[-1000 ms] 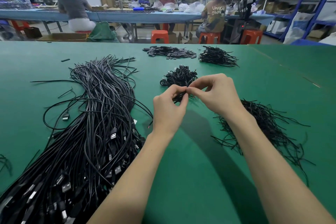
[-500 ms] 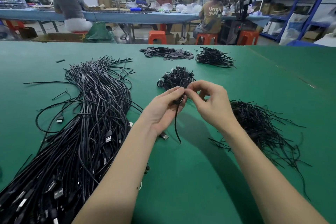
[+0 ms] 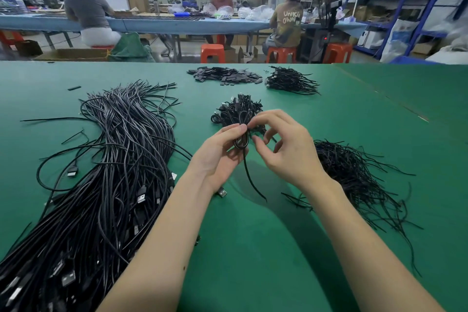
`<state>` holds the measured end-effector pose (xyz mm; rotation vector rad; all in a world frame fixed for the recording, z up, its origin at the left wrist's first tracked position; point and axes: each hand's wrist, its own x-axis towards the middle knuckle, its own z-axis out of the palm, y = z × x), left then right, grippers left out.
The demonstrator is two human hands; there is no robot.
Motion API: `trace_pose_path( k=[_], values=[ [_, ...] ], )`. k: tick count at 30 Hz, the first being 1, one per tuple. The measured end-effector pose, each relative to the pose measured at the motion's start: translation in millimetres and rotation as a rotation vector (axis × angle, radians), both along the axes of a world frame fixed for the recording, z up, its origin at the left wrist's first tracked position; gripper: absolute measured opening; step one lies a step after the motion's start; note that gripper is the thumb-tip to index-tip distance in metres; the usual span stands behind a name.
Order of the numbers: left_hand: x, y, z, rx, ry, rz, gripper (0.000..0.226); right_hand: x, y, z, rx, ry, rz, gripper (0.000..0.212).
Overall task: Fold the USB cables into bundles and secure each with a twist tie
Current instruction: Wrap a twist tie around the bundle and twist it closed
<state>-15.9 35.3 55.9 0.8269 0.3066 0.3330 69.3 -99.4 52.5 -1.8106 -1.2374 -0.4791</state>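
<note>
cable being folded [image 3: 241,140] is held up off the green table [image 3: 253,248], just in front of the finished-bundle pile [image 3: 238,111]; loops gathered, one tail hanging down, its usb plug [image 3: 222,192] showing below the left wrist. left hand [image 3: 217,157] has fingers curled round the loops. right hand [image 3: 283,149] pinches at the top of the bundle, other fingers splayed; can't tell if a tie is in that pinch. risks: left grip eases and loops spring open; loose tail left outside the wrap; tie twisted too few turns, bundle unravels. tie pile [image 3: 354,175] sits right, loose cable heap [image 3: 106,185] left, a snag risk for the tail.
</note>
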Motion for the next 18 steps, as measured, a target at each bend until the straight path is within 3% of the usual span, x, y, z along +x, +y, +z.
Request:
trace_pose_path(
  k=[8, 12, 14, 17, 18],
  values=[
    [-4.7, 0.7, 3.1, -0.020, 0.040, -0.085, 0.025, 7.6, -6.9, -2.3, -0.024, -0.066, -0.012, 0.016],
    [-6.2, 2.1, 1.0, -0.005, 0.026, -0.086, 0.015, 0.9, 0.1, -1.3, 0.065, 0.086, -0.003, 0.006],
    [-6.4, 1.6, 0.0, 0.051, -0.001, -0.069, 0.012, -1.8, 6.4, 5.2, 0.108, 0.515, 0.026, 0.010],
    [-6.8, -0.2, 1.2, 0.156, -0.032, -0.067, 0.016, -4.1, 3.3, 20.6, 0.252, 1.677, 0.348, 0.009],
    [-7.0, -0.5, 1.8, 0.172, -0.032, -0.072, 0.017, -4.7, 0.0, 22.2, 0.327, 1.918, 0.440, 0.007]
  ],
)
